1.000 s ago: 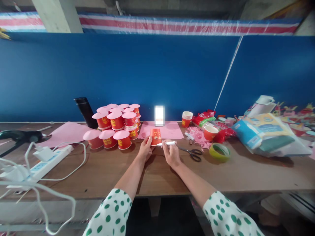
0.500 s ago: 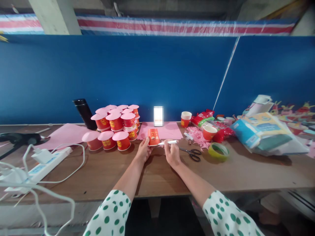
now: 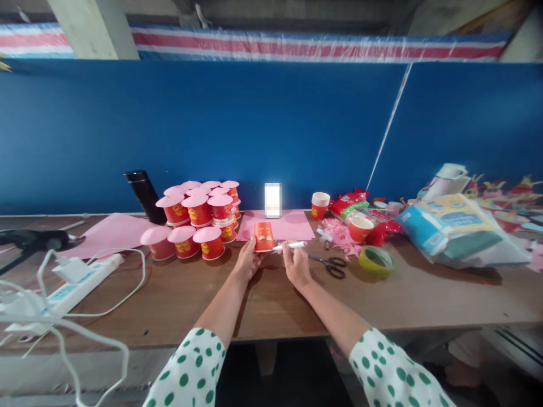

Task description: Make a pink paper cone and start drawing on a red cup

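A red paper cup (image 3: 264,236), its wide rim facing down, is gripped at its left side by my left hand (image 3: 248,260). Drawn marks show on the cup's front. My right hand (image 3: 297,264) is closed round a white marker pen (image 3: 292,246), whose tip points left at the lower right of the cup. Whether the tip touches the cup I cannot tell. Pink paper (image 3: 292,226) lies flat just behind both hands, with a bright blurred-out phone-like panel (image 3: 272,201) standing on its far edge.
Stacked red cups with pink paper discs (image 3: 207,234) stand left, before a black flask (image 3: 146,196). To the right are scissors (image 3: 333,265), green tape (image 3: 376,262), stacked paper cups (image 3: 319,206), pink scraps (image 3: 345,237) and a plastic bag (image 3: 462,232). A white power strip (image 3: 80,285) lies left.
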Motion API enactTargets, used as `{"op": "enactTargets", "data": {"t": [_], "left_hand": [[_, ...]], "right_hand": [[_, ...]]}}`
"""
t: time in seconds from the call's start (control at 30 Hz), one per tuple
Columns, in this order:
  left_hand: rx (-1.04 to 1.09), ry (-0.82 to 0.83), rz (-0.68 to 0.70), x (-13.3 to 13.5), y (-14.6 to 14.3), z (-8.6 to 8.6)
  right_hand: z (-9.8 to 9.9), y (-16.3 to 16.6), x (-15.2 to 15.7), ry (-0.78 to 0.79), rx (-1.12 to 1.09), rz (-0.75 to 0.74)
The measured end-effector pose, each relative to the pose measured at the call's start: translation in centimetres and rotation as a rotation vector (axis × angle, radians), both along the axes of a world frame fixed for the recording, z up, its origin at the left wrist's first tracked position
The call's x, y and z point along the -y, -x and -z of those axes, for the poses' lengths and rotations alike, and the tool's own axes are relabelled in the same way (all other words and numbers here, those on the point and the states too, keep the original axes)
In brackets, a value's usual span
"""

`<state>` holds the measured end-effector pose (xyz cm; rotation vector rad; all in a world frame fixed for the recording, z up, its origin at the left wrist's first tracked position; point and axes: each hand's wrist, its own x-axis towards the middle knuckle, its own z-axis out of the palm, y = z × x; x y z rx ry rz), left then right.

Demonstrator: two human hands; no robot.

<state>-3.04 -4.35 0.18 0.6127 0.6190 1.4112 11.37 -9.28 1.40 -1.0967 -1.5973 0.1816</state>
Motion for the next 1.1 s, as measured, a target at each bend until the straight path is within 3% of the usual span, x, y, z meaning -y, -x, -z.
{"op": "enactTargets", "data": {"t": [0.8,1.1], "left_hand": [[-0.054,-0.019,0.026,0.3,0.0,-0.1],[-0.051,-0.036,0.021,0.0,0.0,0.2]], "right_hand": [[-0.8,0.7,1.0,-0.159,0.009,-0.111],[-0.7,0.7,1.0,-0.106,-0.021,-0.134]]}}
